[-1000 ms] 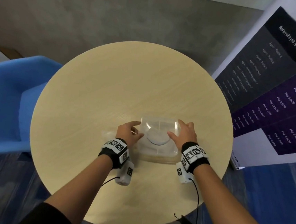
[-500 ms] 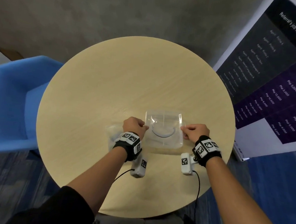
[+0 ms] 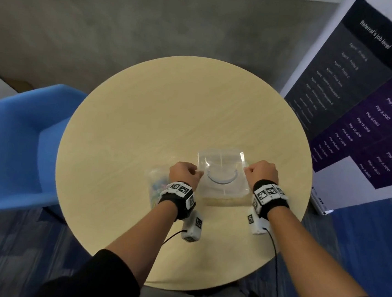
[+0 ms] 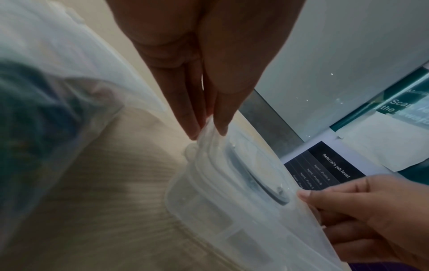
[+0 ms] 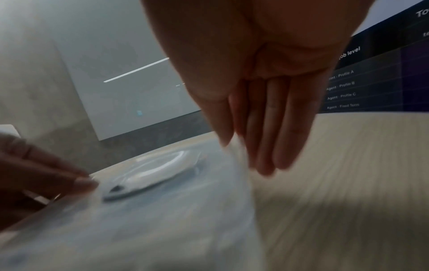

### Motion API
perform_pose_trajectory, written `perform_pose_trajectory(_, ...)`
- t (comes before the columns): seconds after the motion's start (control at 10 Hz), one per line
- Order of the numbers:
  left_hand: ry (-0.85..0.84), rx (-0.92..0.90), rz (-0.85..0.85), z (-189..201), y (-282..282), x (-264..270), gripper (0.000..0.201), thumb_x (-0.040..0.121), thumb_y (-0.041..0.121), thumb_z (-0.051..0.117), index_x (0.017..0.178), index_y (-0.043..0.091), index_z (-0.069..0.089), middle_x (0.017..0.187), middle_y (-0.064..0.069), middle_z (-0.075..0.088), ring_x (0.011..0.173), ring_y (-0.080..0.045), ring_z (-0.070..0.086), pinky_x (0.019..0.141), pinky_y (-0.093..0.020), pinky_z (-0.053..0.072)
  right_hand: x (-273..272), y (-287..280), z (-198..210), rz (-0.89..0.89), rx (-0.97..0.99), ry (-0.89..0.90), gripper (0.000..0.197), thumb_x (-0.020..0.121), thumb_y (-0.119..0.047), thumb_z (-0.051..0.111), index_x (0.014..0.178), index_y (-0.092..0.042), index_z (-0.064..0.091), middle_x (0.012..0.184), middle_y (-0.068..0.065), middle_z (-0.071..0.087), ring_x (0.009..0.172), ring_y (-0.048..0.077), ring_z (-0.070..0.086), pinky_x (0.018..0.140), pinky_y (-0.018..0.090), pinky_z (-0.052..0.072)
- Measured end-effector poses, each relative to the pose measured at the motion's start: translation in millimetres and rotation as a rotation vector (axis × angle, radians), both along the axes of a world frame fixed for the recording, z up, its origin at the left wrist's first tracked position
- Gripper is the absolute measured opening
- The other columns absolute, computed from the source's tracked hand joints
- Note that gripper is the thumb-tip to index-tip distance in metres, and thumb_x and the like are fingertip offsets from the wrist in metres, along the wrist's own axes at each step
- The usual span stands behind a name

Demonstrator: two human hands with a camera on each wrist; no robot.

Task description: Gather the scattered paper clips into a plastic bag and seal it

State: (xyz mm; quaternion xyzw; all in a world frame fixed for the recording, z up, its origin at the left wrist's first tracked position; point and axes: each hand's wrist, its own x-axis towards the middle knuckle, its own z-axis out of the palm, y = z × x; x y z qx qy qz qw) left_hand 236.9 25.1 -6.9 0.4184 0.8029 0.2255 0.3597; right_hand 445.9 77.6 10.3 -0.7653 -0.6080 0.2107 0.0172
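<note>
A clear plastic container [image 3: 224, 194] with a clear lid [image 3: 221, 172] stands on the round table [image 3: 170, 110] close in front of me. My left hand [image 3: 184, 173] pinches the lid's left edge between thumb and fingers [image 4: 192, 128], and that edge bends upward. At the lid's right edge my right hand [image 3: 262, 171] pinches in the same way [image 5: 243, 146]. A clear plastic bag [image 3: 155, 185] with coloured paper clips inside lies on the table just left of my left wrist, partly hidden by it. In the left wrist view the bag [image 4: 46, 110] is a blurred mass.
A blue chair [image 3: 16, 143] stands against the table's left side. A large printed poster board [image 3: 374, 105] leans at the right. Grey floor lies beyond the table's far edge.
Both hands lay on top of the lid a second ago. They have since slid out to its left and right edges and pinched them, and the lid's edges have lifted a little.
</note>
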Motion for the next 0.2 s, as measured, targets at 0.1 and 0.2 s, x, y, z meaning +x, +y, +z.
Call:
perform_pose_trajectory(0.1, -0.019, 0.024, -0.078, 11, 2, -10, 0.048, 0.081, 0.042, 0.075, 0.120, 0.015, 0.068, 0.103, -0.004, 0.073, 0.095, -0.019, 0.068, 0.086, -0.029, 0.054, 7, 15, 38, 0.093, -0.115, -0.008, 0.024, 0.086, -0.028, 0.066, 0.075, -0.010, 0.076, 0.075, 0.008, 0.072, 0.067, 0.026, 0.066, 0.068, 0.028, 0.056)
perform_pose_trajectory(0.2, -0.042, 0.143, -0.098, 23, -4, -36, 0.057, 0.084, 0.046, 0.071, 0.133, 0.020, 0.057, 0.118, -0.004, 0.063, 0.105, -0.019, 0.062, 0.089, -0.029, 0.049, 18, 51, 109, 0.147, 0.034, 0.318, 0.023, 0.088, -0.031, 0.067, 0.101, -0.014, 0.075, 0.088, 0.005, 0.074, 0.079, 0.021, 0.071, 0.081, 0.039, 0.059)
